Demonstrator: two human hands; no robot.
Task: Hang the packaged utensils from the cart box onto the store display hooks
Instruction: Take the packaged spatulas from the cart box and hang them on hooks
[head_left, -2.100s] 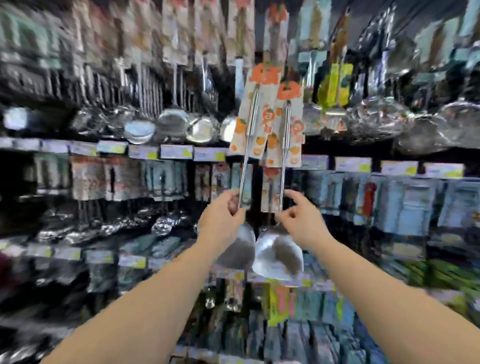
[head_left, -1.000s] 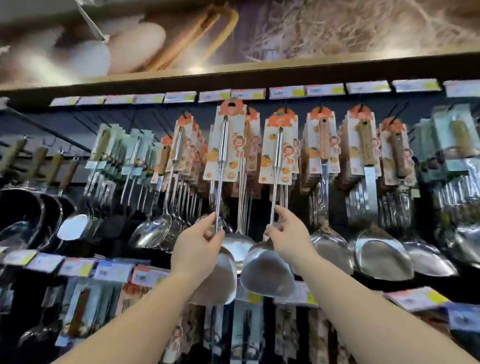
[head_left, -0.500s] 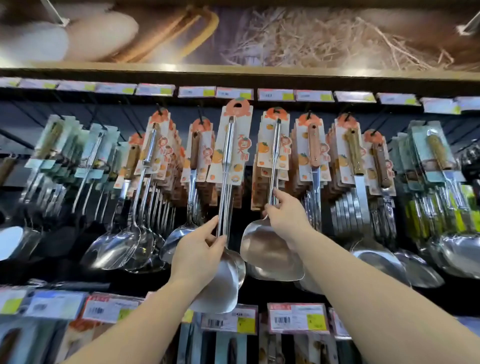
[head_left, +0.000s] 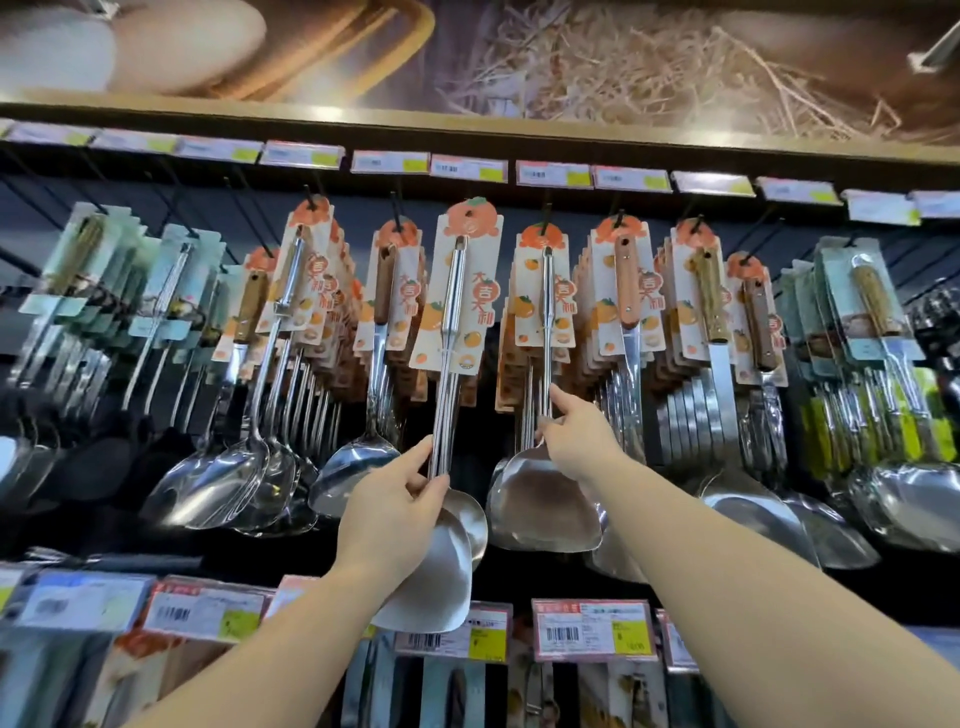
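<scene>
My left hand (head_left: 400, 499) grips the steel shaft of a packaged spatula (head_left: 451, 332). Its orange-and-white card is raised in front of the hook row, and its blade (head_left: 431, 582) hangs below my palm. I cannot tell whether its top hole is on a hook. My right hand (head_left: 576, 441) pinches the shaft of a second packaged spatula (head_left: 546, 312). A black display hook (head_left: 543, 224) passes through the top of that card, at the front of a stack of matching cards. Its blade (head_left: 545, 509) hangs beside my wrist. The cart box is out of view.
Rows of carded ladles (head_left: 270, 332) and turners (head_left: 711, 312) fill the hooks on both sides, packed close. Price tags (head_left: 467, 169) line the rail above, under a wooden shelf edge (head_left: 467, 122). A lower rail of barcode labels (head_left: 592, 629) runs beneath my arms.
Both spatulas rose from the lower shelves to the top hook row. My right hand pushed its spatula back against the stack on the hook, and the left spatula lifted alongside it.
</scene>
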